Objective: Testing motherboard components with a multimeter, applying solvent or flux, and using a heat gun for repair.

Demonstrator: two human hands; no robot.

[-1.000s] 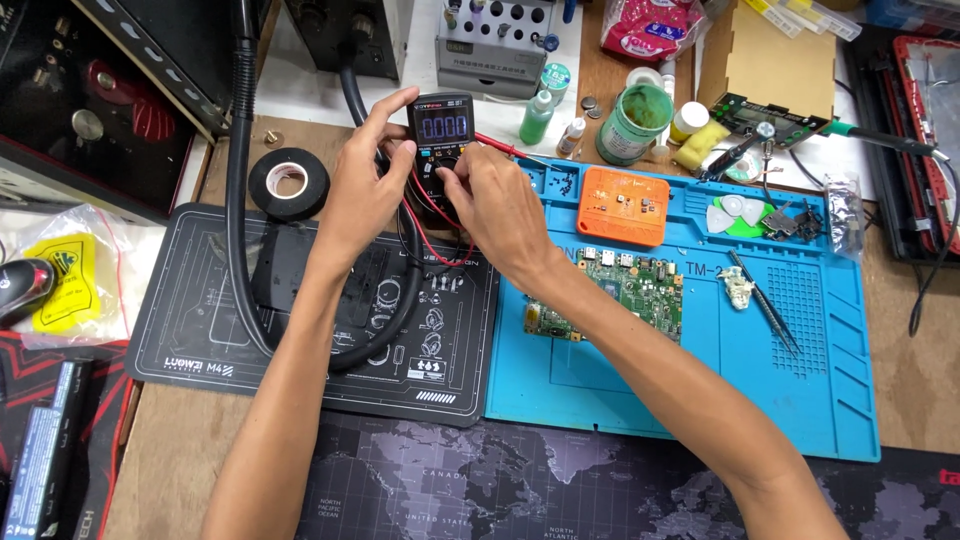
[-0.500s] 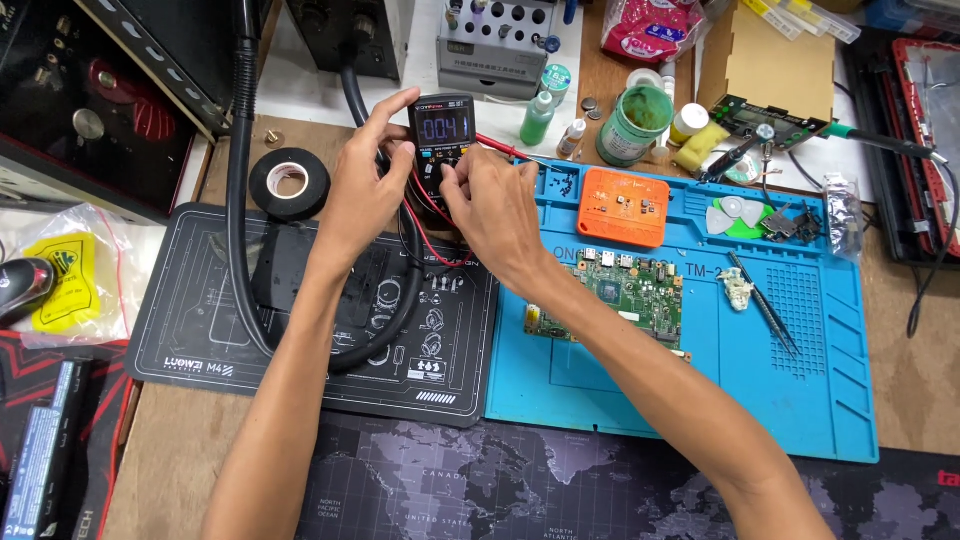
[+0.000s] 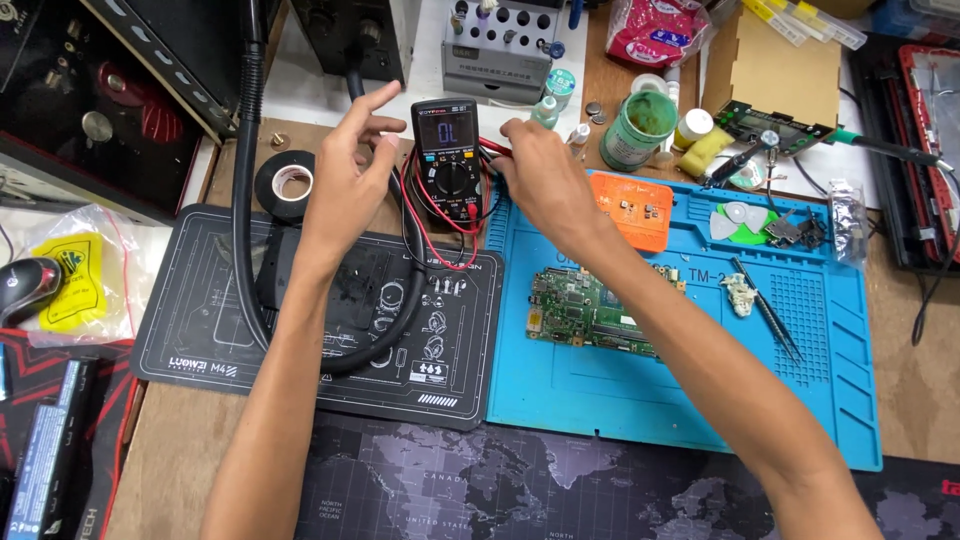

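Black multimeter [image 3: 450,160] with lit display, lying at 12 o'clock on the bench, straddling the black mat [image 3: 200,330] and blue mat [image 3: 700,400]; red and black leads [image 3: 425,215] looped around it. Left hand [image 3: 345,190] at its 9 o'clock, fingers spread, gripping nothing. Right hand [image 3: 545,185] at its 3 o'clock, fingertips by the leads, grip unclear; green circuit board [image 3: 585,310] at 5 o'clock.

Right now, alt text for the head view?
Two bare hands flank a black multimeter at the back of a cluttered repair bench: left hand open beside it, right hand at its red leads. A green circuit board lies on a blue mat.
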